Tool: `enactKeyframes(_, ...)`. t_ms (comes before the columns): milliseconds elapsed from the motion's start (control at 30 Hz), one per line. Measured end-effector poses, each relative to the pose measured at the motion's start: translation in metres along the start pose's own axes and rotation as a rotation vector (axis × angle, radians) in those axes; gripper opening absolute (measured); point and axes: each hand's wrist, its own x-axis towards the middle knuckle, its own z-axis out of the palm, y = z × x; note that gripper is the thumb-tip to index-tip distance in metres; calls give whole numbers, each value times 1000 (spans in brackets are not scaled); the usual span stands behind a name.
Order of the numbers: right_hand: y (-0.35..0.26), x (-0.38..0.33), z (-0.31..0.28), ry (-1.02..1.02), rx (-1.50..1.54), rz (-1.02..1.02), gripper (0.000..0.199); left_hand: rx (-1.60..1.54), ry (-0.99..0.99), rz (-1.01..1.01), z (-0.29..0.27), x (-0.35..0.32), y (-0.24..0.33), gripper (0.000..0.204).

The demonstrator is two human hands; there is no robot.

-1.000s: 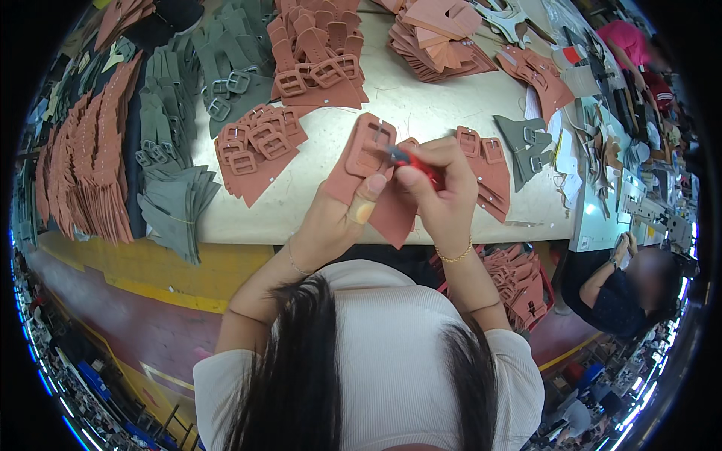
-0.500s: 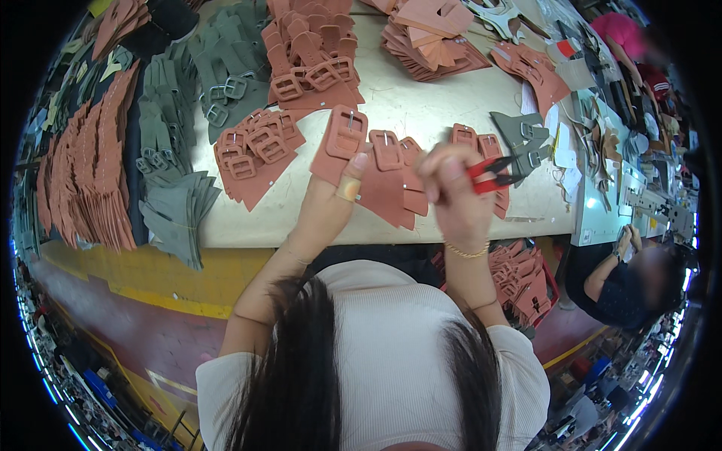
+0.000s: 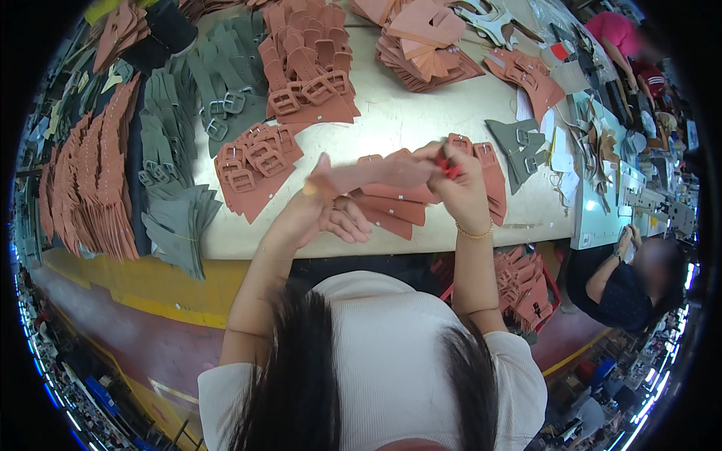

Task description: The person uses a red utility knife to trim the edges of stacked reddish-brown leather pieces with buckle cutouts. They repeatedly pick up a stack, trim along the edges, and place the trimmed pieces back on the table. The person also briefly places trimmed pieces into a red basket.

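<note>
Since the earlier frame, the reddish-brown buckled piece (image 3: 380, 174) has swung from upright in the left hand (image 3: 312, 216) to a blurred, sideways band between both hands, and the left fingers have loosened. The piece hangs over the near part of the table (image 3: 421, 113), above a small stack of matching pieces (image 3: 395, 214). Its long axis runs roughly left to right, across the body. The right hand (image 3: 465, 192) is at its right end, curled around a red-handled tool (image 3: 450, 165); it seems to pinch the piece as well, though blur hides the contact. The left hand is at the other end, thumb raised and fingers loosely spread; whether it touches the piece cannot be told. Neither hand is clearly nearer: the piece bridges the space between them.
</note>
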Motion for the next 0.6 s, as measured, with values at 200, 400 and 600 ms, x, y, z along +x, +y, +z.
enactKeyframes(200, 0, 15, -1, 190, -150, -109, 18, 246, 415, 468, -12, 4, -5, 81)
enactKeyframes(400, -12, 17, 14, 15, 65, 6, 19, 256, 220, 517, 26, 11, 9, 57)
enactKeyframes(600, -23, 19, -3, 142, -262, -60, 37, -109, 225, 368, 42, 1, 30, 36)
